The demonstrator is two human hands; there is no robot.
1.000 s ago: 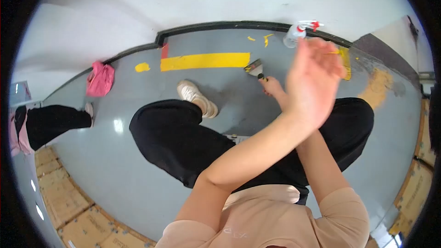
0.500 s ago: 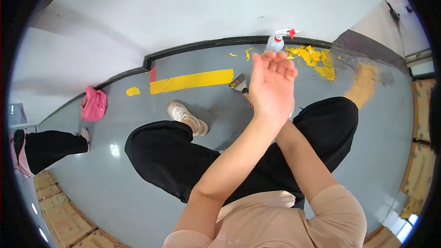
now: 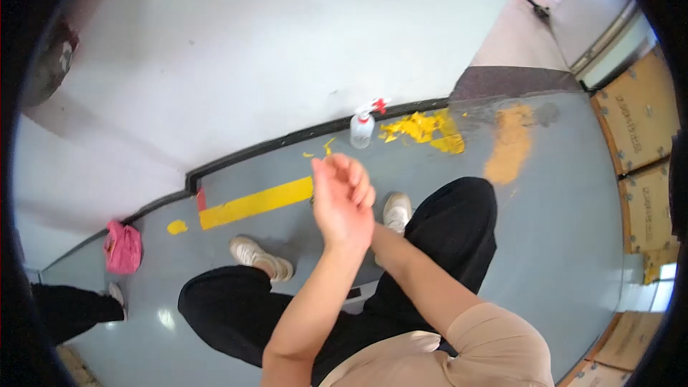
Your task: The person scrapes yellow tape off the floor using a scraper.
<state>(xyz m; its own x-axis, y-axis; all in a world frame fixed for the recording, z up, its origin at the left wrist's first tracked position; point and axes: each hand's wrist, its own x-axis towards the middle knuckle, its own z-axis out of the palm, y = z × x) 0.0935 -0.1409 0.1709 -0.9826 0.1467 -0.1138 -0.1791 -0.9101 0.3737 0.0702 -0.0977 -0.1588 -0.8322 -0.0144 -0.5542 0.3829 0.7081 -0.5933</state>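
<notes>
My left hand [image 3: 344,201] is raised in the middle of the view, palm towards me. Its fingers are loosely curled and apart, and nothing lies in the palm. My right forearm [image 3: 412,261] passes behind it, so my right hand and its fingers are hidden. The scraper seen earlier by my right hand is covered now, apart perhaps from a dark sliver beside my left palm. Just past my hands runs a yellow floor tape strip [image 3: 258,203]. A spray bottle [image 3: 362,131] with a red and white head stands by the wall, beside crumpled yellow tape scraps [image 3: 419,127].
A pink bag [image 3: 123,249] lies on the grey floor at left, near another person's leg [image 3: 75,308]. Cardboard boxes [image 3: 634,118] line the right side. A black baseboard [image 3: 287,137] edges the white wall. An orange-brown patch [image 3: 511,142] marks the floor.
My view has swung to the right, so the wall, tape and bottle sit further left and lower. The scraper by my right hand has gone out of sight behind my left hand.
</notes>
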